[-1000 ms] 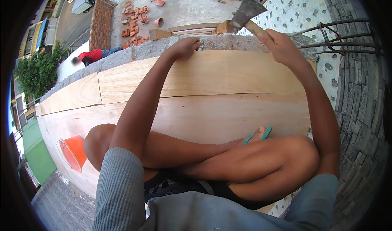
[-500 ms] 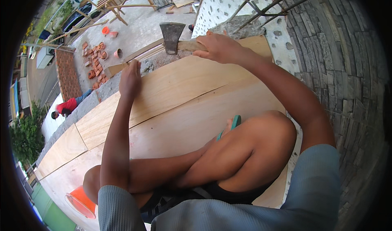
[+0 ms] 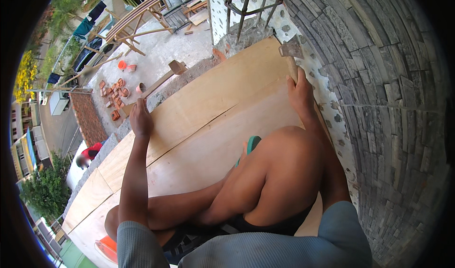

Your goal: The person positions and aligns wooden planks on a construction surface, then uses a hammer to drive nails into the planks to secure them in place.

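My right hand [image 3: 300, 92] is closed round the wooden handle of a hatchet [image 3: 291, 49], held up at the right beside the dotted wall, head pointing away from me. At the sheet's far left edge, my left hand [image 3: 141, 119] is closed on a narrow wooden strip [image 3: 158, 83]. The strip runs out beyond the concrete edge and carries a short wood block [image 3: 177, 67] at its far end. My left fingertips are partly hidden. Under both arms lie light plywood sheets [image 3: 213, 93], with a seam between them, and I sit on them with crossed legs.
Steel rebar [image 3: 244, 12] stands up at the far right, next to a grey stone-clad wall [image 3: 374, 78]. Beyond the rough concrete edge [image 3: 189, 76] is a drop to a lower yard with bricks [image 3: 111, 93], buckets and a person in red [image 3: 91, 151]. An orange bucket [image 3: 108, 248] is at lower left.
My right hand has swung the hatchet away from the wooden strip, to the right. The strip's far end, with its block, now shows. My left hand stays at the edge.
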The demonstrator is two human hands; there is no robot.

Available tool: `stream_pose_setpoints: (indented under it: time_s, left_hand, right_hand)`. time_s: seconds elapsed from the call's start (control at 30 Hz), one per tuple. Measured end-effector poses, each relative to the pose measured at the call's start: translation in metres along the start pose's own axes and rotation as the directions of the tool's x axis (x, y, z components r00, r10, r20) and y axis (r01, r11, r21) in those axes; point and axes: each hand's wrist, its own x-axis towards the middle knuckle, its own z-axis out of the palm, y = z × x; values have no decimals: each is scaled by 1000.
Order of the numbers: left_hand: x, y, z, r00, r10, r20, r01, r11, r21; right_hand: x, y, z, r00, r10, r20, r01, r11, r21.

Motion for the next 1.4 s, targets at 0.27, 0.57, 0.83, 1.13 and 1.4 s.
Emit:
stream_pose_setpoints:
  time_s: [0.27,0.57,0.83,1.13,1.4]
  left_hand:
    - [-4,6,-2,975,-218,42,221,945,-241]
    - [10,-33,4,971,-135,199,238,660,-713]
    - [-62,-157,-175,964,8,264,99,916,-389]
    - [-289,-255,-175,563,-809,168,767,436,-471]
    - [-332,-272,-194,599,-783,-168,722,619,-309]
  right_hand:
    - [8,-53,15,975,-143,169,141,990,24]
    - [8,-56,38,806,-458,376,321,871,372]
    - [49,-143,-39,471,-406,783,485,861,154]
    - [-62,-307,17,-112,-375,920,843,454,288]
    - [-112,-294,78,-139,-513,847,787,462,409]
